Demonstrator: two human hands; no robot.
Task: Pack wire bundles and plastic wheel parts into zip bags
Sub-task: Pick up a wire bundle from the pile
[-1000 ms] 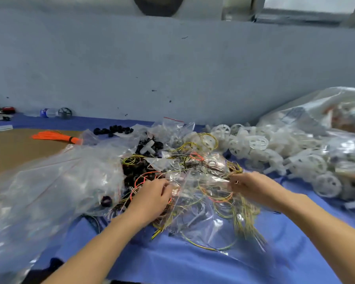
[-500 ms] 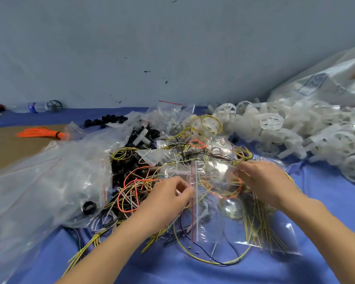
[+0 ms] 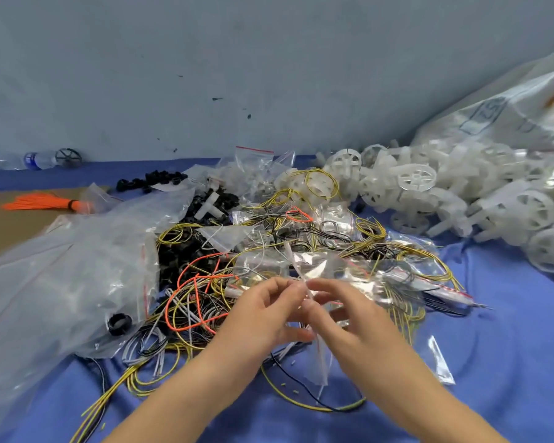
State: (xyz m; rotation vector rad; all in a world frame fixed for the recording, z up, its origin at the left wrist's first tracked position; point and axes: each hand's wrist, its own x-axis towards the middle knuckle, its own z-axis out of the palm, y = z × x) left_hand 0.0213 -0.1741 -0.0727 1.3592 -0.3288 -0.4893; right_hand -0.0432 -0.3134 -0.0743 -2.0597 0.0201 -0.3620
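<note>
Zip bag (image 3: 320, 276) sits over the wire bundles (image 3: 205, 302) mid-desk, both our hands — left (image 3: 263, 318), right (image 3: 349, 324) — pinching its edge together; looks like the opening step — next, part the mouth and feed a bundle in.

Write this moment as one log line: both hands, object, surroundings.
left hand: pinches zip bag | right hand: pinches same bag | bag: looks empty | wire bundles: loose on blue cloth | white wheels: piled right
</note>
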